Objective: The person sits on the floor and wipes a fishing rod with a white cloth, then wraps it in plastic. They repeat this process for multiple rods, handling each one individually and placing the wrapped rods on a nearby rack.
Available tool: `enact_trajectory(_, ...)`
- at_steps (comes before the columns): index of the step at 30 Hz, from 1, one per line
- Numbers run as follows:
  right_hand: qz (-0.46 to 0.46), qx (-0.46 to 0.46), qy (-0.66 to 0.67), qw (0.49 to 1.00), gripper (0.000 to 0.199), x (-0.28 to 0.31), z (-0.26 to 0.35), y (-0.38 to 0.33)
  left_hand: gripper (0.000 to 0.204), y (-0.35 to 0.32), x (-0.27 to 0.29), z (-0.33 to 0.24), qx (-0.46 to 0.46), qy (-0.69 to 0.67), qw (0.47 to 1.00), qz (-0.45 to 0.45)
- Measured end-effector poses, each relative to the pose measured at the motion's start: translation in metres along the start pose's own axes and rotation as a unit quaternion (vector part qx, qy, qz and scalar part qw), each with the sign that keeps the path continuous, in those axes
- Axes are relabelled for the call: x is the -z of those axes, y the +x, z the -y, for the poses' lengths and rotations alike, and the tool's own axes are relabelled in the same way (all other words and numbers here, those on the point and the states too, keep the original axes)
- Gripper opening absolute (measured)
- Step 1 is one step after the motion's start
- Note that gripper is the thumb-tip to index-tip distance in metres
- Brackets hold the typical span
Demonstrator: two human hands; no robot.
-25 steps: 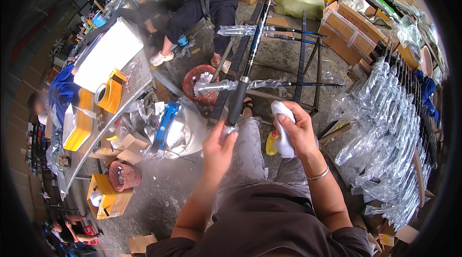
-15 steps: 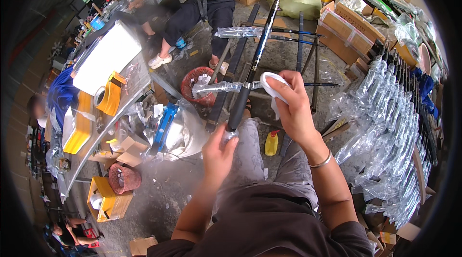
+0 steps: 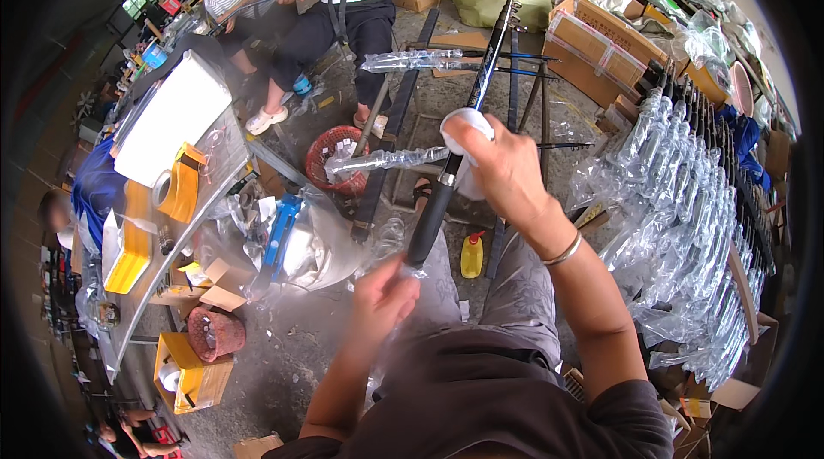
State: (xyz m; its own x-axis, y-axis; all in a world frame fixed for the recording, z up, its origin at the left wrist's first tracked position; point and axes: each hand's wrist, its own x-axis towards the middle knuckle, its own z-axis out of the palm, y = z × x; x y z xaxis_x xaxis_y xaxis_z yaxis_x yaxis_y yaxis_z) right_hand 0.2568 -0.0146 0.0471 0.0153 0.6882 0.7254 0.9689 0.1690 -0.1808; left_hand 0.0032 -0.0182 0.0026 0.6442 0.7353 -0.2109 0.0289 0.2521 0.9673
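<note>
- Left hand (image 3: pixel 382 297) closed around the butt end of a long black fishing rod (image 3: pixel 446 176), low over the lap; rod slanting up and away toward the trestles
- Right hand (image 3: pixel 506 169) wrapped around a white cloth (image 3: pixel 463 126), pressed against the rod well above the dark grip
- Since a moment ago: right hand and cloth shifted up along the shaft, away from the left hand; yellow bottle (image 3: pixel 471 255) on the floor now uncovered; probably a wiping stroke in progress, moving toward the tip
- Left: cluttered bench (image 3: pixel 129 304) with yellow tape dispenser (image 3: pixel 182 188) and white block (image 3: pixel 172 115); red basket (image 3: pixel 336 157) on the concrete floor
- Right: rows of rods in clear plastic sleeves (image 3: pixel 687 201); cardboard boxes (image 3: pixel 601 47) behind; two seated people across the workshop
</note>
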Motion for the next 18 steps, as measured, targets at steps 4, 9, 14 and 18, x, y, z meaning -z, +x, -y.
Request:
enact_trajectory(4, 0.048, 0.035, 0.02, 0.998, 0.046, 0.0, 0.017, -0.011, 0.036, 0.002, 0.001, -0.001, 0.001, -0.048, 0.998, 0.038)
enact_trajectory(9, -0.018, -0.003, -0.001, 1.0, 0.042, 0.006, -0.011, 0.005, 0.041, -0.003, 0.002, -0.01, 0.086, -0.122, 0.984, 0.096)
enact_trajectory(14, 0.041, 0.036, 0.051, 0.997, 0.048, -0.001, 0.014, -0.019, 0.049, -0.003, 0.008, 0.001, 0.106, -0.199, 0.964, 0.14)
enact_trajectory(18, 0.022, -0.01, 0.057, 0.998, 0.046, 0.006, -0.003, -0.003, 0.055, -0.003, 0.008, 0.003, 0.137, -0.238, 0.949, 0.158)
